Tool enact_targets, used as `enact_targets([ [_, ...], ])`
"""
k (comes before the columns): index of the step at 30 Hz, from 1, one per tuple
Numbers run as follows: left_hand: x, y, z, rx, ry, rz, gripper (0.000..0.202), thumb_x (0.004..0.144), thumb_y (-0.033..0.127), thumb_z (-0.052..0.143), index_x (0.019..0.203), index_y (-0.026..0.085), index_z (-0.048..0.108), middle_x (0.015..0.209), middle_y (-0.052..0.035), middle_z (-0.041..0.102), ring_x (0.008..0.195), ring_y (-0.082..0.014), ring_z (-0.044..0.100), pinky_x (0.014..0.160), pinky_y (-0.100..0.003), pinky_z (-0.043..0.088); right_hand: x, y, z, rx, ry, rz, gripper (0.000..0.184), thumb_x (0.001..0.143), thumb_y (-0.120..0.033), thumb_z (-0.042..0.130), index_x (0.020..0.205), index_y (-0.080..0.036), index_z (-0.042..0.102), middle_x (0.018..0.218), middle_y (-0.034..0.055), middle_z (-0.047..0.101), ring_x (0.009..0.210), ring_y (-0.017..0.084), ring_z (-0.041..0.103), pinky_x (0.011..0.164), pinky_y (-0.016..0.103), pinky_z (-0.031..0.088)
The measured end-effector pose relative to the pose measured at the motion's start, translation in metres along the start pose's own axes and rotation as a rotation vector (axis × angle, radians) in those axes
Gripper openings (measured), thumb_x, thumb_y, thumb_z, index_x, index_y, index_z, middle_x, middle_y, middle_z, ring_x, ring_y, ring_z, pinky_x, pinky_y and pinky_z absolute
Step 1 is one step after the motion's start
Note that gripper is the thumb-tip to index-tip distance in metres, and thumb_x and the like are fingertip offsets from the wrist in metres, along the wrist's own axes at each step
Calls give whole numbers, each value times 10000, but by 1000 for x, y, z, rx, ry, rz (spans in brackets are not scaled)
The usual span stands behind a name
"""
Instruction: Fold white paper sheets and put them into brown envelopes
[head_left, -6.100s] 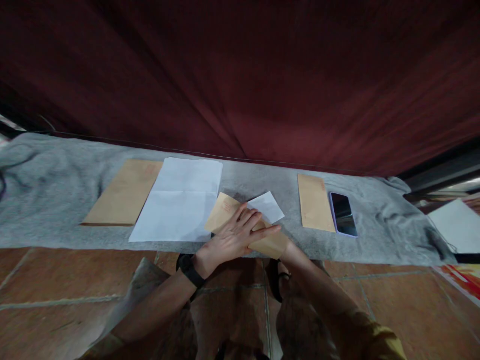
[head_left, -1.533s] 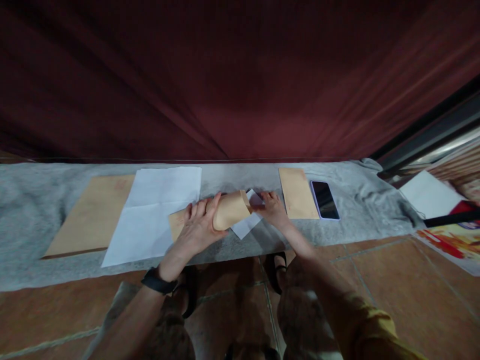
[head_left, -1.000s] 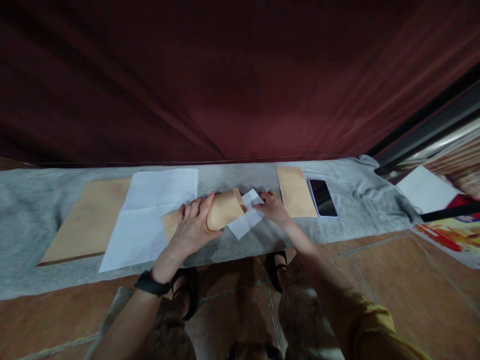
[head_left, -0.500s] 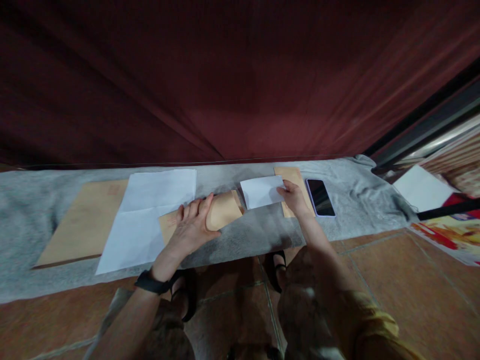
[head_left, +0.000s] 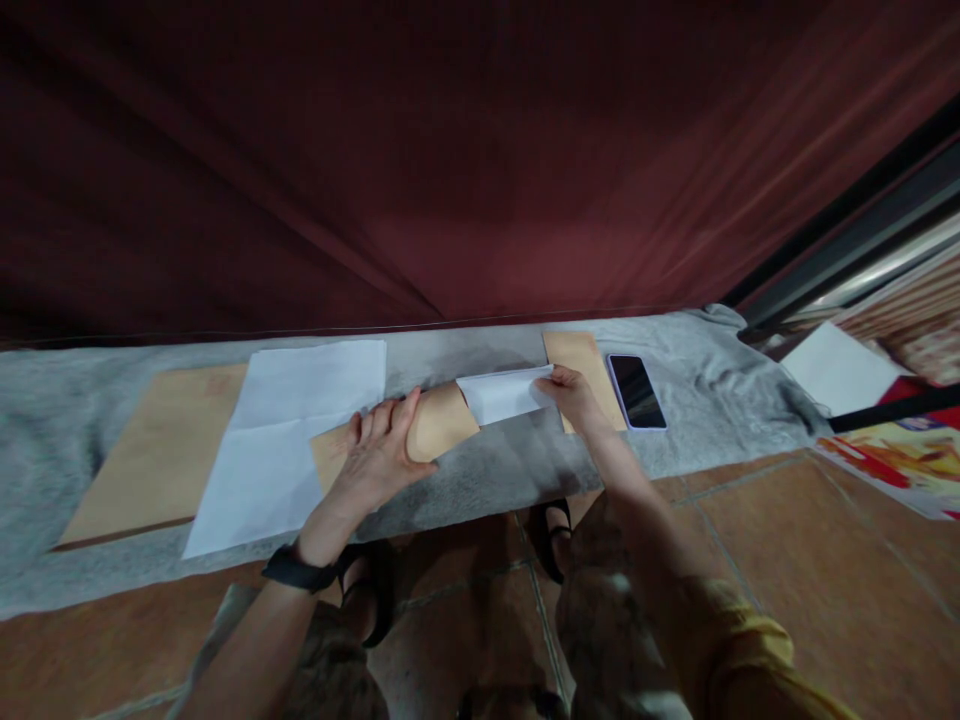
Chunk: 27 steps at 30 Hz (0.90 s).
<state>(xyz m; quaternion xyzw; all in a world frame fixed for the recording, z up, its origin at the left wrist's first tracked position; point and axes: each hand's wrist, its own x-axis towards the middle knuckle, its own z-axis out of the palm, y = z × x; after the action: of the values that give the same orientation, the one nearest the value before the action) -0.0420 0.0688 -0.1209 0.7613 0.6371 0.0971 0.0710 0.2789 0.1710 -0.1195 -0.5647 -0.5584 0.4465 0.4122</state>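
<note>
A brown paper envelope (head_left: 442,422) lies bowed on the grey cloth, its mouth facing right. My left hand (head_left: 381,440) grips it across the middle, thumb at the near edge and fingers at the far edge. Between the thumb and fingers of my right hand (head_left: 573,395) is the right end of a folded white paper (head_left: 504,394). The paper's left end sits in the mouth of the envelope, where its edge is hidden. Under my right hand lies a second brown envelope (head_left: 589,360), flat on the cloth.
White sheets (head_left: 300,440) and a stack of large brown envelopes (head_left: 154,450) lie to the left. A phone (head_left: 637,392) rests at the right on the grey cloth (head_left: 720,400). A dark red curtain (head_left: 480,180) hangs behind; colourful printed packaging (head_left: 900,465) is at far right.
My right hand has moved left with the folded paper, and the paper's left end has gone from beside the envelope into its mouth. My left hand stays on the envelope.
</note>
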Motion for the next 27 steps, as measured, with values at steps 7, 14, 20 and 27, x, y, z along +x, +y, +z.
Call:
enact_targets([
  [7,0,0,1,4,28,17,1180,704,480,788,1628,264,85,1433,-157,467,1365,-380,420,1184,-614,213,-2,-1,-3,-230,16,-29,185,688,-244,547,769,-170,694,690,11,659,654,157,562,621,242,426],
  [14,0,-1,3,28,29,18,1194,699,494,797,1628,260,84,1414,-165,477,1355,-375,427,1187,-613,214,-3,-4,-1,-334,-23,-37,138,738,-231,566,707,-162,681,688,16,664,661,158,576,607,235,417],
  [20,-1,0,2,29,40,48,1182,710,475,793,1628,261,78,1432,-167,460,1370,-373,416,1197,-630,184,-4,-3,2,-398,-42,-85,130,749,-217,556,648,-184,630,626,-7,625,621,142,544,581,227,389],
  [27,0,6,-3,11,7,61,1137,715,461,794,1618,261,134,1451,-168,443,1376,-384,410,1201,-647,161,-5,-3,7,-499,-85,-29,129,771,-174,570,645,-188,597,614,-14,609,632,129,553,557,213,352],
])
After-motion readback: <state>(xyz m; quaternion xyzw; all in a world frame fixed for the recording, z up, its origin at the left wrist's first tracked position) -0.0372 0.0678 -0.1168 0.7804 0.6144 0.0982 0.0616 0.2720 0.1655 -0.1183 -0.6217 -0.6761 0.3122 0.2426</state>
